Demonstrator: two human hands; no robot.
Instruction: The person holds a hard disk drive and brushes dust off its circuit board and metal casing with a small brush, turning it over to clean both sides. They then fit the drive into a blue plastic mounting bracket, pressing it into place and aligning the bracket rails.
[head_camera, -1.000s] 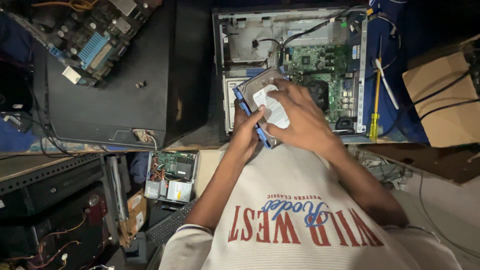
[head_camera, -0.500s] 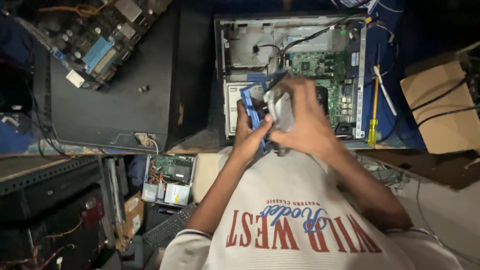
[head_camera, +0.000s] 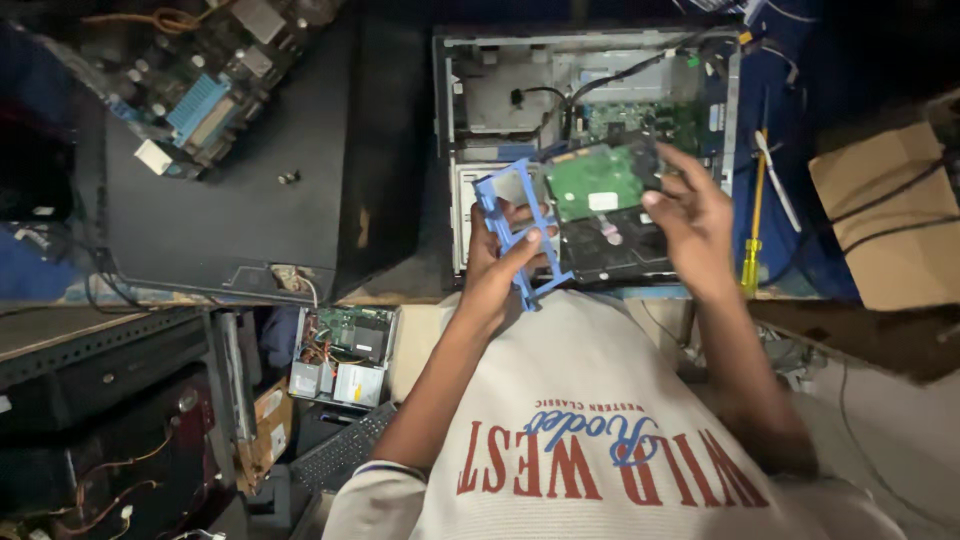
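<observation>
Holding the blue plastic bracket (head_camera: 520, 235) pinched in the left hand (head_camera: 497, 270), the person gripped the hard drive (head_camera: 608, 212) with the right hand (head_camera: 692, 222), fingers curled round its edge, above the open computer case (head_camera: 590, 90) near the desk's front edge. Keeping the drive level and supported seemed wise.

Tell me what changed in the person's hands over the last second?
The hard drive has been turned over, green circuit board up, and drawn out of the blue bracket. The right hand holds the drive, the left hand the bracket. The open computer case stayed put.
</observation>
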